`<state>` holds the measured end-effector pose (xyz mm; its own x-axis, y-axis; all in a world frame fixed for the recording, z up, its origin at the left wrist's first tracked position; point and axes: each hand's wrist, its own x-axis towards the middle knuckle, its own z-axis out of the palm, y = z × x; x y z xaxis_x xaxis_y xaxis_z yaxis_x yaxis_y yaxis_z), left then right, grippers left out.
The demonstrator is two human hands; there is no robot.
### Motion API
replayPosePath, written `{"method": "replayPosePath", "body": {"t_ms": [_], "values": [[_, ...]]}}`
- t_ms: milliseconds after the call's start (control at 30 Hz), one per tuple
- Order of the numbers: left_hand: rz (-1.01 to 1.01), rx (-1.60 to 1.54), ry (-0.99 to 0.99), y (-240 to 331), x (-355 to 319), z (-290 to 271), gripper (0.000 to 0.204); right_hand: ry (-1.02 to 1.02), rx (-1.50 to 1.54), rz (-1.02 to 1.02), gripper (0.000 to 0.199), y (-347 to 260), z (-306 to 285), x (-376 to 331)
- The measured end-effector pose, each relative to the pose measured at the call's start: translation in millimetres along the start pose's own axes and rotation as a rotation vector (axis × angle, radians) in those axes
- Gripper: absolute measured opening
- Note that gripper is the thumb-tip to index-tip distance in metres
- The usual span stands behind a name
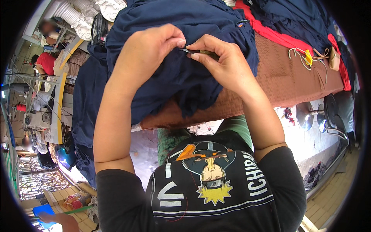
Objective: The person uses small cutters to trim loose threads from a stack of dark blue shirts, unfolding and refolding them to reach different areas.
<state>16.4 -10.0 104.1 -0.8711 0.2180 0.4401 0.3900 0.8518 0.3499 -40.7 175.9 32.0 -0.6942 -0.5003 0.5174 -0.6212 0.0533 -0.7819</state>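
Dark navy fabric [162, 89] lies heaped in front of me and hangs down on the left. My right hand [222, 58] pinches small thread snips [186, 50]; a grey metal blade pokes out past the fingertips, and a brassy part shows behind them. Close beside that blade, my left hand [152, 48] is closed in a pinch over the cloth. Whatever its fingertips hold is too small to make out. A small coloured patch [240, 24] shows on the navy cloth to the right of my hands.
Under the fabric is a table with a brown cloth [293, 62]. On it lie red fabric [270, 31], more navy cloth [293, 19], and cords with a yellow piece [308, 58]. A stool [336, 110] stands at right. Sewing machines [38, 116] and a person in red [45, 63] are at left.
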Motion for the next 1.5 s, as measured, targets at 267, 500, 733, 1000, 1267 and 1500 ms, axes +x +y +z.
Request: {"method": "replayPosePath", "body": {"t_ms": [267,500,733,1000,1267,1500], "values": [[0.503,-0.201,0.137,20,-19,-94,0.06,0.204,0.189,-0.074,0.027,-16,-55,2],[0.183,-0.204,0.322,43,-59,13,0.017,0.274,0.232,-0.067,0.029,-10,-64,-6],[-0.1,-0.022,0.336,-12,-37,61,0.026,0.178,-0.146,-0.024,0.041,-18,-37,4],[-0.256,-0.801,0.299,3,-27,24,0.023,0.003,0.164,0.032,0.016,5,-35,36],[-0.408,-0.993,0.143,6,-36,22,0.024,-0.049,0.23,0.104,0.02,0,-39,29],[-0.418,-0.95,0.192,21,-37,26,0.021,0.367,-0.107,-0.085,0.022,-15,-28,16]]}}
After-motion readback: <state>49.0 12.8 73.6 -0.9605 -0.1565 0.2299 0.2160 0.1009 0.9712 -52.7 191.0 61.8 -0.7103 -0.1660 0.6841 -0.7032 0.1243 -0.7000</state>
